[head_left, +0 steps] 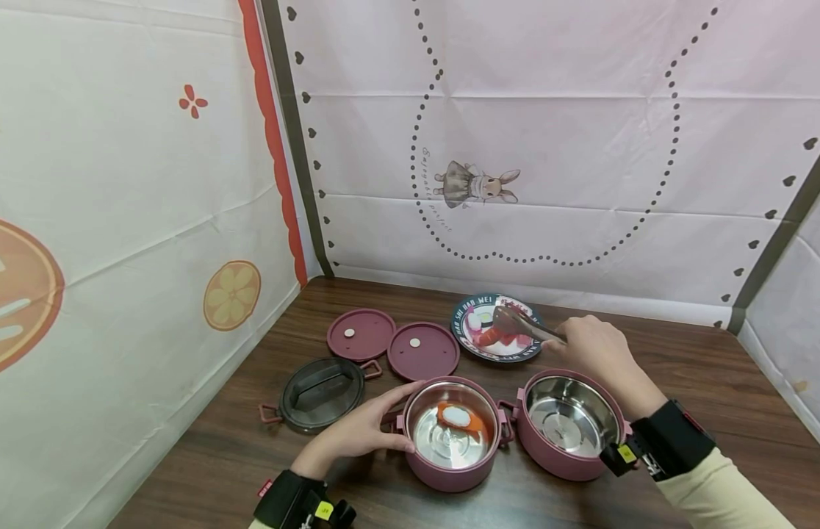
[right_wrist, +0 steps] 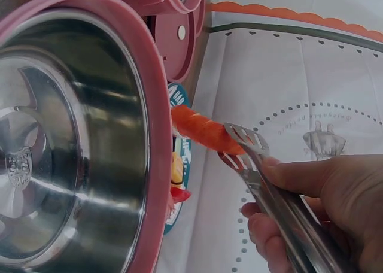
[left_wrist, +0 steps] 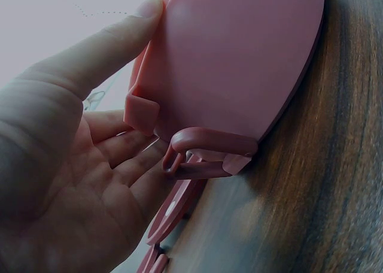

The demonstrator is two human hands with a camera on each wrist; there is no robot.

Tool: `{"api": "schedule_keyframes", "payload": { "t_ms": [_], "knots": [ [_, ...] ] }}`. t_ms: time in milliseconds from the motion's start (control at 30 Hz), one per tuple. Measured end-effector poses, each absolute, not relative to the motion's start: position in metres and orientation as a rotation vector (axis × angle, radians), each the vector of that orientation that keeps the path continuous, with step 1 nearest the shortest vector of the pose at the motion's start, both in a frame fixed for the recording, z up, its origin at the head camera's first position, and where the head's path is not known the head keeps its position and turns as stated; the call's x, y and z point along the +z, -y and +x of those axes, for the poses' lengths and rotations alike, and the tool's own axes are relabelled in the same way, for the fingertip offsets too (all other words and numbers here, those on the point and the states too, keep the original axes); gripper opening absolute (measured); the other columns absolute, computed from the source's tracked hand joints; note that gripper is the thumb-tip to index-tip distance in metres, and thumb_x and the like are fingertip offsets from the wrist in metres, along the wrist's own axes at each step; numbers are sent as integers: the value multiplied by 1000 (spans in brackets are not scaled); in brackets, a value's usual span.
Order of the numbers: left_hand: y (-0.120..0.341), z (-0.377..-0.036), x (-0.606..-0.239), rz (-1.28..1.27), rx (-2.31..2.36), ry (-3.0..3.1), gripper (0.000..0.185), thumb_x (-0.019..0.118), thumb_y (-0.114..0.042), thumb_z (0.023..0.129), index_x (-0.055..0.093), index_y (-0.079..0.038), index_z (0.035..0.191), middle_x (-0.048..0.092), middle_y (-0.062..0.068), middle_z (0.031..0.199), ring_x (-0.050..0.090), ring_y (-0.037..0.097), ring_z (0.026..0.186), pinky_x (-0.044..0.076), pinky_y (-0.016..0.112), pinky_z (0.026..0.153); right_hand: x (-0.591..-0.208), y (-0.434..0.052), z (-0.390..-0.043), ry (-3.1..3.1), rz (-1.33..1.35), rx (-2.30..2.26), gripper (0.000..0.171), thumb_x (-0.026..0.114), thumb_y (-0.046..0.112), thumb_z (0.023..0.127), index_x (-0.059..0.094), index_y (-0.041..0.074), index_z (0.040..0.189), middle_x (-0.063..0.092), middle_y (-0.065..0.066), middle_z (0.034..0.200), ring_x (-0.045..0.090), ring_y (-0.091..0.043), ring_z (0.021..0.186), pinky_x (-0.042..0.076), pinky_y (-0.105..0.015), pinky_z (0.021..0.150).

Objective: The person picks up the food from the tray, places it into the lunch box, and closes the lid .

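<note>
A dark lid [head_left: 319, 393] with a handle bar lies farthest left on the wooden table [head_left: 714, 367], its clips sticking out at each side. Just behind it, two flat pink lids [head_left: 361, 334] sit side by side, each with a small white dot at the centre.

The left hand [head_left: 357, 433] rests against the left pot [head_left: 452, 435], thumb up along the rim and fingers relaxed and spread beside the wall; the left wrist view shows the thumb tip [left_wrist: 146, 9] touching the pink wall near the clip, so the hand steadies the pot without gripping it. Inside this steel-lined pot lies an orange food piece with a white top [head_left: 459, 417].

Touching it on the right stands the right pot [head_left: 569, 422], the same pink with a bare steel inside.

Behind the pots, a plate [head_left: 468, 338] with a dark lettered rim holds red, white and pink food. The right hand [head_left: 598, 353] reaches over the right pot, fingers curled round steel tongs [head_left: 522, 327]. The tong tips are closed on an orange strip [right_wrist: 200, 129] just above the plate; the right wrist view shows the strip pinched between the slotted blades, clear of the right pot's rim.
</note>
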State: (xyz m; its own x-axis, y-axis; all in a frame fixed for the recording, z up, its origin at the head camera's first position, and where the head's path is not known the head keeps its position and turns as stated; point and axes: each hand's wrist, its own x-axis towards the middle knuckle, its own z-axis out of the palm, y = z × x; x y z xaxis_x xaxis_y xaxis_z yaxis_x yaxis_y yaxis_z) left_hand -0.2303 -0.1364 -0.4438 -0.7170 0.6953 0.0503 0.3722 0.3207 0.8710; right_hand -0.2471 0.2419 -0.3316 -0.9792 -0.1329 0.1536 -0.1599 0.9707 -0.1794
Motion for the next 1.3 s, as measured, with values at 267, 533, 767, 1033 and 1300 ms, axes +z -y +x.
{"api": "schedule_keyframes", "payload": {
  "t_ms": [267,533,767,1033,1300],
  "knots": [
    [137,-232,-445,946,1351,-2252,86,78,-23,87,29,-23,157,37,3,160,39,26,146,39,33,114,-330,-244,-241,2951,240,287,26,70,36,92,73,11,88,61,-2,68,50,-18,58,32,-31,49],
    [138,-233,-446,951,1362,-2237,85,77,-22,88,28,-23,157,37,4,160,39,26,146,38,27,112,-318,-242,-229,2927,278,294,26,70,40,91,76,15,95,65,0,72,55,-18,64,36,-33,51],
    [138,-233,-445,950,1364,-2231,85,77,-22,88,28,-24,158,37,4,160,39,26,146,37,26,111,-305,-233,-210,2899,360,297,35,71,42,90,76,13,109,75,-5,90,66,-21,74,43,-35,54],
    [137,-232,-444,944,1365,-2225,85,77,-21,89,27,-22,158,37,4,160,40,26,146,39,29,111,-296,-227,-188,2893,428,268,45,69,44,90,74,9,118,76,-12,105,72,-31,87,54,-45,63],
    [137,-231,-443,957,1365,-2229,85,77,-22,88,28,-22,158,38,4,160,40,27,145,37,28,112,-296,-223,-173,2873,495,258,43,69,48,89,76,14,113,78,-5,100,73,-29,86,56,-48,69]
  ]
}}
